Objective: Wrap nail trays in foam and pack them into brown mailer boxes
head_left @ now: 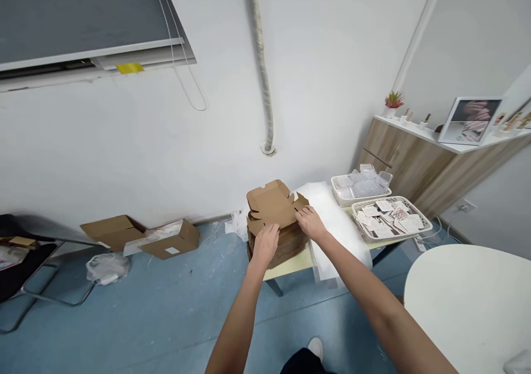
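Note:
A brown flat-cut cardboard box [271, 202] lies unfolded on top of a stack of similar flattened boxes [290, 245], its side flaps partly raised. At its near left edge, my left hand [265, 245] is closed with the fingers pinching the cardboard. Across from it, my right hand [311, 223] grips the near right flap, fingers closed on the edge. The stack sits on a pale yellow table [292, 264]. The thumbs are mostly hidden from this angle.
White foam sheets [332, 219] lie right of the stack. Beyond are a basket of clear plastic cases [342, 197] and a basket of printed cards [360, 230]. A round white table [468, 302] stands near right. Open cartons [178, 244] rest on the floor left.

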